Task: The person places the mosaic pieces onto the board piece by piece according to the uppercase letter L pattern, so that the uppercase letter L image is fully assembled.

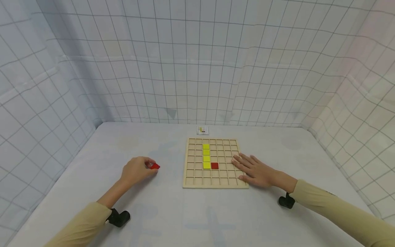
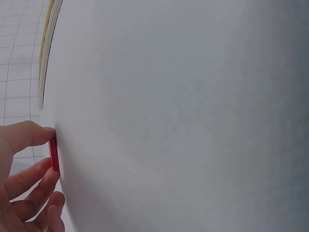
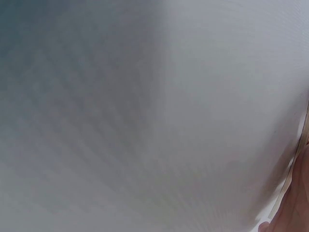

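Note:
Between thumb and fingers, my left hand [image 1: 138, 170] pinches a small red tile [image 1: 155, 166], left of the wooden grid board [image 1: 216, 186]. In the left wrist view the red tile [image 2: 54, 154] is seen edge-on, close over the white table. My right hand [image 1: 257, 171] lies flat with spread fingers across the board's right edge. On the board, several yellow tiles [image 1: 206, 155] form an upright column, and one dark red tile [image 1: 214, 165] sits right of the lowest yellow one. Only part of the right hand [image 3: 293, 203] shows in the right wrist view.
A small printed card [image 1: 202, 130] with a grid pattern lies just behind the board. White cloth with dark grid lines [image 1: 197, 68] hangs around the back and sides of the white table [image 1: 154, 212]. Each wrist carries a black camera [image 1: 119, 218].

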Available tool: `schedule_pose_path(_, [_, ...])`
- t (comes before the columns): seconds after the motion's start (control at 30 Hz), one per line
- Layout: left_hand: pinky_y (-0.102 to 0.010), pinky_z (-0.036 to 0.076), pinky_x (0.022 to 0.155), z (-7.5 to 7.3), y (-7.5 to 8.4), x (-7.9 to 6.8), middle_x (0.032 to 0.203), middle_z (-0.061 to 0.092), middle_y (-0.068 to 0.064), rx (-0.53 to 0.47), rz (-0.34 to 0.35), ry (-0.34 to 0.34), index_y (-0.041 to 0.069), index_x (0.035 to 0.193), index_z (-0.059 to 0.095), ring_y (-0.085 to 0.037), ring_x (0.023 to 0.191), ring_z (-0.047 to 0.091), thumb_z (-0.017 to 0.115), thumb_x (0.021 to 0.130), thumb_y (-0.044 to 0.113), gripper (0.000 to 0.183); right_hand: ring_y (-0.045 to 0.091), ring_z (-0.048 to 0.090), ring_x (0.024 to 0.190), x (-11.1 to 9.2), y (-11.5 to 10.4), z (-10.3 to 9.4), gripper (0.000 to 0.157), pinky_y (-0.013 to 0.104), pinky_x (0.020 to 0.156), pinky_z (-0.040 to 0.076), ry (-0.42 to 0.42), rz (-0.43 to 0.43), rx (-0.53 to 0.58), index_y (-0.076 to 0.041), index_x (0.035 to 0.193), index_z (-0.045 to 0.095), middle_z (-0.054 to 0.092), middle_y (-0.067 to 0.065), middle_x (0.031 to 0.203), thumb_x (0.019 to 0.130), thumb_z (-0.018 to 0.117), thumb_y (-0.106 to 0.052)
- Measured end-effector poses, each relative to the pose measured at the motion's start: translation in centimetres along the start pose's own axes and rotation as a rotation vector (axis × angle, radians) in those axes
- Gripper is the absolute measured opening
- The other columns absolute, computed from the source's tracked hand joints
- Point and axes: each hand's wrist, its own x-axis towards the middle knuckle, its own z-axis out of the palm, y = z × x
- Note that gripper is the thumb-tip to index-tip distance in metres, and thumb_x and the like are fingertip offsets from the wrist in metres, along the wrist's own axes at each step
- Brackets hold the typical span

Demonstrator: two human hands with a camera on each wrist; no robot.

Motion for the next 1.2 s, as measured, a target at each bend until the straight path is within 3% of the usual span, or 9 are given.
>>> schedule_pose_path(0.4, [-0.024,0.041,0.052,0.6,2.7,1.6,0.090,0.071,-0.010,-0.001,0.017,0.000,0.003,0.102,0.074,-0.015,0.068,0.054,0.075,0.078,0.025,0.033,0.031,0.006,0.150,0.1,0.4,0.5,0.066,0.060,0.116,0.010,-0.002,0.007,0.000,-0.018,0.156,0.013,0.007,0.005,0.163,0.101,0.037,-0.047])
schedule_pose_path(0.73, [-0.024,0.038,0.047,2.4,6.4,3.1,0.094,0.072,-0.006,-0.027,0.090,-0.006,0.008,0.101,0.076,-0.013,0.065,0.051,0.075,0.074,0.025,0.032,0.035,0.012,0.148,0.0,0.1,0.3,0.064,0.063,0.112,0.015,0.048,-0.031,0.005,-0.014,0.155,0.018,0.014,0.010,0.162,0.102,0.038,-0.044])
schedule_pose_path(1.0, [-0.022,0.033,0.048,4.1,9.6,4.1,0.092,0.072,-0.003,-0.054,0.160,-0.028,0.011,0.099,0.077,-0.013,0.067,0.048,0.076,0.074,0.024,0.029,0.033,0.009,0.149,0.2,0.1,0.1,0.064,0.062,0.114,0.013,0.012,-0.014,-0.020,-0.015,0.155,0.016,0.011,0.008,0.163,0.102,0.036,-0.044])
schedule_pose_path(1.2, [-0.022,0.035,0.049,5.2,12.0,4.7,0.094,0.072,-0.001,-0.087,0.193,-0.054,0.012,0.099,0.077,-0.012,0.071,0.052,0.076,0.075,0.023,0.026,0.034,0.010,0.149,0.1,0.1,0.2,0.064,0.063,0.113,0.014,0.031,-0.026,-0.006,-0.015,0.155,0.017,0.013,0.009,0.162,0.102,0.037,-0.044])
